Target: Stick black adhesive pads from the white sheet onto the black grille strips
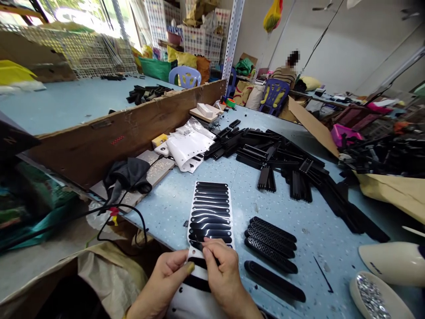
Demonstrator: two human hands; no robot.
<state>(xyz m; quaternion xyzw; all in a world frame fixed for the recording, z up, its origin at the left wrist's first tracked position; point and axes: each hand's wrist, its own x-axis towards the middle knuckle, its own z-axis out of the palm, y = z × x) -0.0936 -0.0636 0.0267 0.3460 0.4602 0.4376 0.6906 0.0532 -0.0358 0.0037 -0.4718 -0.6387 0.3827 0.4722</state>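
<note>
A white backing sheet [210, 208] carrying several glossy black oblong stickers lies on the blue table, its near end between my hands. My left hand [166, 281] pinches the sheet's near left edge with thumb and fingers closed. My right hand [223, 274] rests on the sheet, its fingertips pressed together on a black sticker near the sheet's middle. Just right of the sheet lie several black oblong plastic strips [270, 241], some with a mesh pattern, and one longer strip [275, 281] nearer me.
A large heap of black plastic parts [282, 159] covers the far table. White sheets [189, 148] and a black cloth [128, 175] lie left, by a cardboard wall [133, 128]. White shoes [392, 261] sit at right. A person [285, 73] sits far back.
</note>
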